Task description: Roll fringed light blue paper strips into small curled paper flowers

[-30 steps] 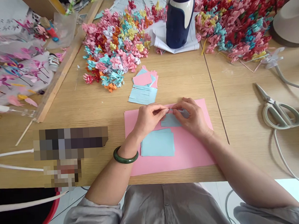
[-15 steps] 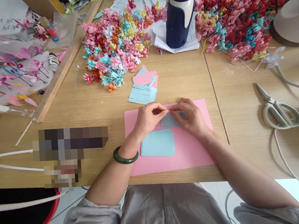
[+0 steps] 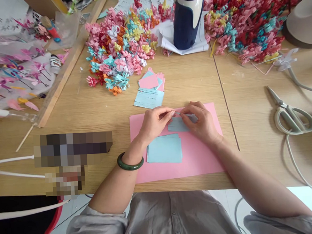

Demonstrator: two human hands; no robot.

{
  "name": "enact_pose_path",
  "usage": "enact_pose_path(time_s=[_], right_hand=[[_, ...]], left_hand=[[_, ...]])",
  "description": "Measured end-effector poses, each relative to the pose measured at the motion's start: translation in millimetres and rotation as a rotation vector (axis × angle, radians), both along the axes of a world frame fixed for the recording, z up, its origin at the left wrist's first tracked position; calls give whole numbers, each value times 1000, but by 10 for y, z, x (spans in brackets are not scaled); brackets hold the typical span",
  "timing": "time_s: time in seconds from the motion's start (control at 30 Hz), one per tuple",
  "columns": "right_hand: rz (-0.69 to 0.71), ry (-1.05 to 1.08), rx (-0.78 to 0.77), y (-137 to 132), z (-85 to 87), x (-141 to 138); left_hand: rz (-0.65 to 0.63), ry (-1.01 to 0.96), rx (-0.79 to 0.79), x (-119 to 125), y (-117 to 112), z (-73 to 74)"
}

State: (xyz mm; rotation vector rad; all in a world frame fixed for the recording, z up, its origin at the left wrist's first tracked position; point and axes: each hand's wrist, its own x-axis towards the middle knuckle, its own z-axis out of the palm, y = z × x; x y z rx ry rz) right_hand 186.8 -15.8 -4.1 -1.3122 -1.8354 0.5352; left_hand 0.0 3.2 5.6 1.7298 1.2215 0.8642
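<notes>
My left hand (image 3: 156,122) and my right hand (image 3: 198,120) pinch a thin paper strip (image 3: 177,113) between their fingertips, just above the far half of a pink paper sheet (image 3: 200,160). Partly under my right hand lies a blue paper piece (image 3: 177,125) with slits cut into it. Nearer to me, a small stack of blue paper rectangles (image 3: 164,149) rests on the pink sheet. Beyond the sheet are another slit blue paper piece (image 3: 149,98) and several pink and blue paper pieces (image 3: 149,81). A dark green bangle (image 3: 130,166) circles my left wrist.
Heaps of curled paper flowers (image 3: 121,49) cover the back of the table. A dark blue bottle (image 3: 185,28) stands on folded white paper. At right lie scissors (image 3: 289,113) and a cable. A wooden strip (image 3: 62,80) borders craft pieces at left; a blurred patch covers something nearby.
My fingertips have drawn slightly apart and up, and the thin strip now shows between them. More of the slit blue piece beneath is visible.
</notes>
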Motion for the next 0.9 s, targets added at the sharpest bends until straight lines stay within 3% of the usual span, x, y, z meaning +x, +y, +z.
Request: enact_pose_path(time_s=[0.27, 0.63, 0.9], right_hand=[[-10, 5, -3, 4, 5, -5], [30, 13, -45, -7, 15, -4], [-10, 20, 8, 9, 2, -1]], left_hand=[[-45, -6, -12, 12, -3, -31], [-6, -23, 10, 20, -2, -35], [28, -124, -5, 37, -4, 9]])
